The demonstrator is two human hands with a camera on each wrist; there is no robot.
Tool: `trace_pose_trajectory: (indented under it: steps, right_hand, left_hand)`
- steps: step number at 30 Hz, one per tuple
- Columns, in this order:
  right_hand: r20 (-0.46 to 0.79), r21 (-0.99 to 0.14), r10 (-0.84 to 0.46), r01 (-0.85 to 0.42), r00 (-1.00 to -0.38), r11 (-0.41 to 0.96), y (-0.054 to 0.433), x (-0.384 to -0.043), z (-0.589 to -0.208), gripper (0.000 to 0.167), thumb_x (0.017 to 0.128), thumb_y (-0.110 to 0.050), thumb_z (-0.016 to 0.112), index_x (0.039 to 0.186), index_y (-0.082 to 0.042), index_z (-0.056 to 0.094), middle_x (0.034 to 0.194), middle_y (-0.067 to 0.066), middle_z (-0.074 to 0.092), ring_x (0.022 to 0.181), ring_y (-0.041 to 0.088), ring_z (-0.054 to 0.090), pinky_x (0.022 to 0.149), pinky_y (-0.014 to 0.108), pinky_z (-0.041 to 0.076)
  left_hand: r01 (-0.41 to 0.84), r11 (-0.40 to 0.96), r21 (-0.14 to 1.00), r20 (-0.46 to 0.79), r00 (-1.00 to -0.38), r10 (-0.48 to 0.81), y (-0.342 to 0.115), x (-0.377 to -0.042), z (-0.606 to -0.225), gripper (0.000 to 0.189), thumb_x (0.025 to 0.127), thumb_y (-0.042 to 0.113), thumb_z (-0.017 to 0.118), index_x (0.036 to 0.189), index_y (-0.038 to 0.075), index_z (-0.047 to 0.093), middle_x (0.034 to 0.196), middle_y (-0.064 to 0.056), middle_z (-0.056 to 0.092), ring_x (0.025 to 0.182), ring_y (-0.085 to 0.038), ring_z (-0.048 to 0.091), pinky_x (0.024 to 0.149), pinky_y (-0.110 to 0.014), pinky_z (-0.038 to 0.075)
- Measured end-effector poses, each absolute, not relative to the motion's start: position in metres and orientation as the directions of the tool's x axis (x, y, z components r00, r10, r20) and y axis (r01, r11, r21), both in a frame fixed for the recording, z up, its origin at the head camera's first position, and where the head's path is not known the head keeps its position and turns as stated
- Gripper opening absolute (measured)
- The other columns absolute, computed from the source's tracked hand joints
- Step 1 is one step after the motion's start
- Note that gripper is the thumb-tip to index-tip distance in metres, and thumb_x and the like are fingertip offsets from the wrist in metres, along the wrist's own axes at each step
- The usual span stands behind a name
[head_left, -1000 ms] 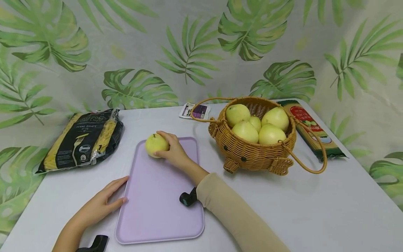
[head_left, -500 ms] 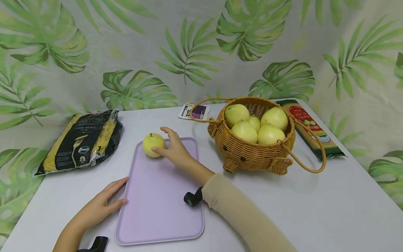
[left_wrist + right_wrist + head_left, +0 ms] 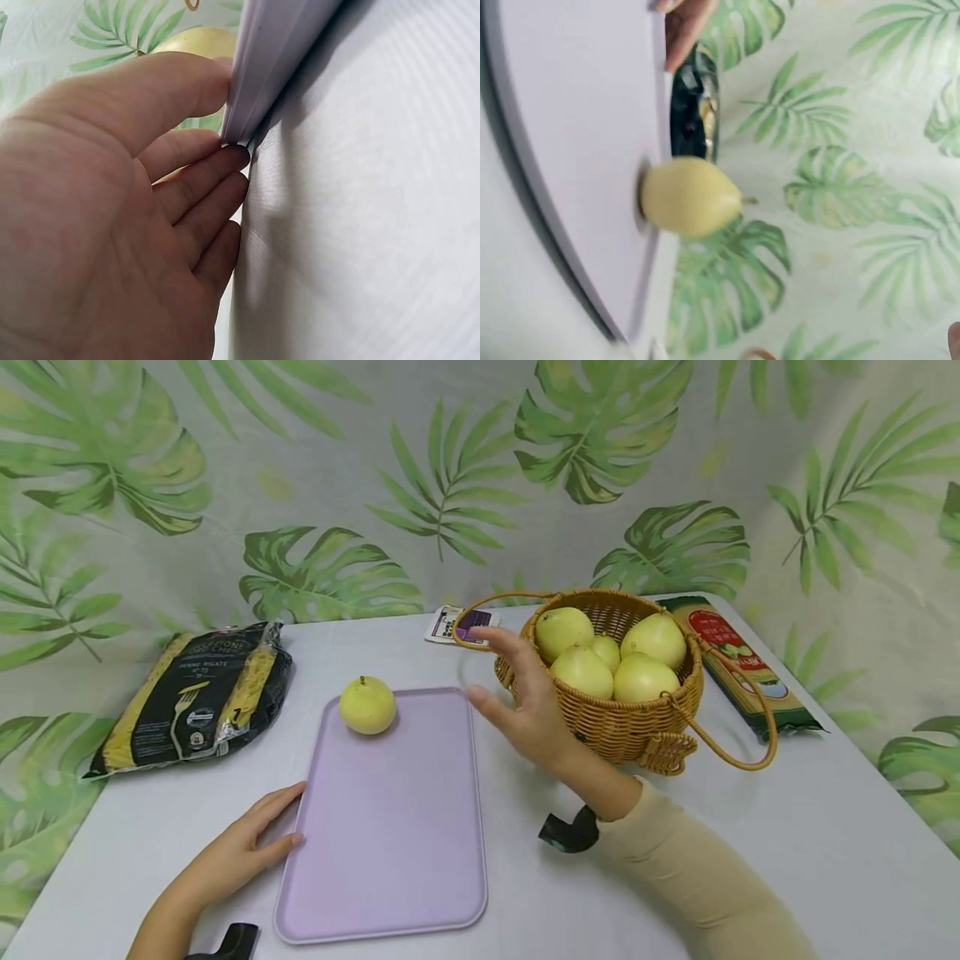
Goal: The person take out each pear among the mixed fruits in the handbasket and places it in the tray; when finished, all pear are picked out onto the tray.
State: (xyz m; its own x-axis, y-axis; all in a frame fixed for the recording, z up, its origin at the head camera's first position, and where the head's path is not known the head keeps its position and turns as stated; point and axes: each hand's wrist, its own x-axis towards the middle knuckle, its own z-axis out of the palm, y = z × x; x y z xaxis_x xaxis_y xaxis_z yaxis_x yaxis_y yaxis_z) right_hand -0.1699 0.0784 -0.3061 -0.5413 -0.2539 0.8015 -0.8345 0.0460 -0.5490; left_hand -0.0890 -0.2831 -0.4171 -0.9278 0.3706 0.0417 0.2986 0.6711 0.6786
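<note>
My right hand (image 3: pixel 534 714) off the yellow-green pear (image 3: pixel 367 705), which now stands untouched on the lilac tray (image 3: pixel 393 831), swung rightward in front of the wicker basket (image 3: pixel 615 727), hiding its pig face from the head view.

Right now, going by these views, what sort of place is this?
Probably a staged indoor tabletop set, though I can't be sure: a leaf-print backdrop rises behind the white table, where a lilac tray holding one pear lies left of a wicker basket.

The left hand (image 3: pixel 112 202) touches the edge of a lilac tray (image 3: pixel 264 56) on a white cloth (image 3: pixel 367 195). The thumb partly hides a yellow pear (image 3: pixel 196 42).
</note>
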Motion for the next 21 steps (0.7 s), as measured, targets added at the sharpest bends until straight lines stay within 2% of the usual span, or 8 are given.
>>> trace_pose_trajectory:
  steps: [7,13,16,18,21]
  right_hand:
    - [0.835,-0.487,-0.211,-0.861,-0.508,0.147,0.141,-0.156,-0.274,0.067,0.084,-0.038,0.061,0.122,0.013,0.04,0.124,0.019,0.045,0.118,0.029,0.038,0.101,0.044,0.025]
    - [0.839,-0.437,-0.212,-0.852,-0.501,0.288,0.179,-0.157,-0.248,0.069,0.082,-0.037,0.064,0.121,0.015,0.041,0.124,0.014,0.047,0.119,0.027,0.038,0.101,0.04,0.027]
    - [0.819,-0.427,-0.229,-0.826,-0.526,0.368,0.195,-0.167,-0.241,0.063,0.081,-0.026,0.068,0.123,0.012,0.042,0.125,0.014,0.047,0.118,0.025,0.039,0.1,0.038,0.028]
    - [0.795,-0.426,-0.232,-0.788,-0.56,0.445,0.203,-0.176,-0.238,0.059,0.078,-0.014,0.071,0.125,0.007,0.043,0.125,0.014,0.047,0.119,0.023,0.039,0.1,0.034,0.029]
    - [0.758,-0.408,-0.25,-0.736,-0.603,0.54,0.21,-0.187,-0.232,0.064,0.07,0.003,0.074,0.127,0.002,0.044,0.126,0.013,0.048,0.119,0.021,0.04,0.099,0.029,0.029]
  left_hand:
    - [0.297,0.663,0.687,0.045,-0.928,0.37,-0.282,-0.089,-0.417,0.061,0.088,0.027,0.059,0.14,0.012,0.032,0.136,-0.012,0.035,0.121,0.009,0.017,0.09,-0.001,0.012]
    - [0.283,0.673,0.683,0.032,-0.932,0.36,-0.282,-0.088,-0.415,0.061,0.088,0.029,0.059,0.14,0.014,0.032,0.136,-0.011,0.035,0.123,0.004,0.019,0.09,-0.001,0.012]
    - [0.281,0.672,0.685,0.029,-0.933,0.36,-0.282,-0.087,-0.415,0.061,0.088,0.029,0.059,0.14,0.014,0.032,0.136,-0.011,0.036,0.123,0.004,0.02,0.089,-0.001,0.012]
    - [0.28,0.669,0.689,0.028,-0.932,0.361,-0.282,-0.088,-0.415,0.061,0.088,0.029,0.059,0.14,0.013,0.032,0.136,-0.011,0.035,0.123,0.005,0.019,0.089,-0.001,0.012]
    - [0.283,0.661,0.695,0.032,-0.931,0.365,-0.282,-0.088,-0.416,0.061,0.088,0.029,0.059,0.14,0.012,0.032,0.136,-0.012,0.035,0.122,0.006,0.018,0.089,0.0,0.012]
